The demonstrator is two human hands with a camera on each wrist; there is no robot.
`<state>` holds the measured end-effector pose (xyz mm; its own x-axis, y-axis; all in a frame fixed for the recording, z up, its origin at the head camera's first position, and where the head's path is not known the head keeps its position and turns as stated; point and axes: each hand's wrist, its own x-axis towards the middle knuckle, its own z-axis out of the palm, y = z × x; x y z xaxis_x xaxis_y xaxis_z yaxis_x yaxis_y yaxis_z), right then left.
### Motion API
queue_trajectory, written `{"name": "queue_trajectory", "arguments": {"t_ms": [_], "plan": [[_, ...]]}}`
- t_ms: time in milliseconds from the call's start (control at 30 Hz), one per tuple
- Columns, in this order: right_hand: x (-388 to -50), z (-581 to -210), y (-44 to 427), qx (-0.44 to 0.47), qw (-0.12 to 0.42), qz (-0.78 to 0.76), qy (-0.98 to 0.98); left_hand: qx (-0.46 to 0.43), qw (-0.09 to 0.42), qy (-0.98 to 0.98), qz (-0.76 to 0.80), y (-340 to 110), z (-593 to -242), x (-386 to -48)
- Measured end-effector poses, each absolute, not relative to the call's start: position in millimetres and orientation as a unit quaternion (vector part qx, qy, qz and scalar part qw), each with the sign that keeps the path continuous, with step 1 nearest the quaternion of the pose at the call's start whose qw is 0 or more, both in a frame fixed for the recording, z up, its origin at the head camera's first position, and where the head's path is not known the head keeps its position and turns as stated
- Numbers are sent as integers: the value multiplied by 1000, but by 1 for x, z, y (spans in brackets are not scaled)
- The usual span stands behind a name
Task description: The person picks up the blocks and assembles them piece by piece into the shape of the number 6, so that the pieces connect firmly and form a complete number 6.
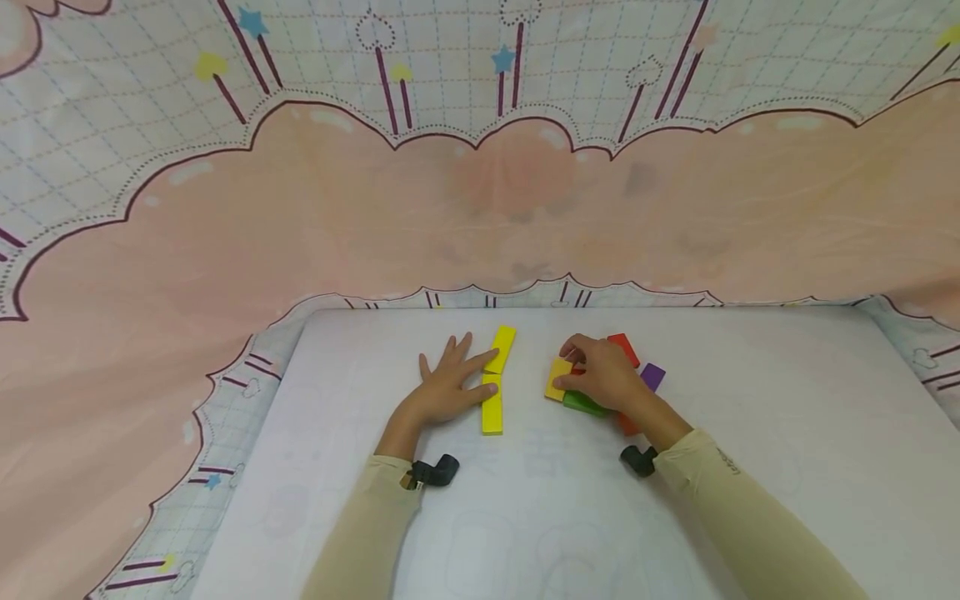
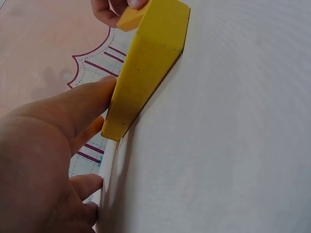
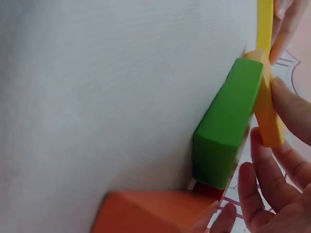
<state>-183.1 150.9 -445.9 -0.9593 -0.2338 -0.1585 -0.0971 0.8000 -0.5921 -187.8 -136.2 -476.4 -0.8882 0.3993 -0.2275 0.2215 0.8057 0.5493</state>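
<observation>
Blocks (image 1: 583, 405) look light, stiff, best pinched by their edges; right hand (image 1: 609, 377) pinches an orange block (image 1: 556, 382), left hand (image 1: 444, 393), outspread, touches yellow blocks (image 1: 492, 415).

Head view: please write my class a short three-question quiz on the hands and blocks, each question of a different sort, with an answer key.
1. Multiple choice. Which block does the right hand hold?
A) the purple block
B) the light-orange block
C) the red block

2. True or false. The left hand has its fingers curled around the green block.

3. Count. How many bright yellow blocks lie by the left hand?

Key:
1. B; the thumb and fingers pinch it.
2. False; the fingers are spread out, and the thumb touches a bright yellow block.
3. Two, laid end to end at a slight angle.
</observation>
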Motion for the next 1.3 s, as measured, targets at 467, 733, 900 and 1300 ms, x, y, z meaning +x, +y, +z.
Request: {"name": "queue_trajectory", "arguments": {"t_ms": [467, 733, 900, 1300], "plan": [[-163, -437, 152, -59, 78, -376, 921, 167, 171, 933, 269, -137, -475, -187], [-147, -437, 145, -64, 116, -420, 898, 170, 171, 933, 267, -137, -476, -189], [-138, -437, 139, -76, 135, -433, 888, 167, 170, 935, 263, -137, -479, -190], [-121, -443, 125, -54, 178, -441, 878, 166, 167, 937, 260, -137, -481, -190]]}}
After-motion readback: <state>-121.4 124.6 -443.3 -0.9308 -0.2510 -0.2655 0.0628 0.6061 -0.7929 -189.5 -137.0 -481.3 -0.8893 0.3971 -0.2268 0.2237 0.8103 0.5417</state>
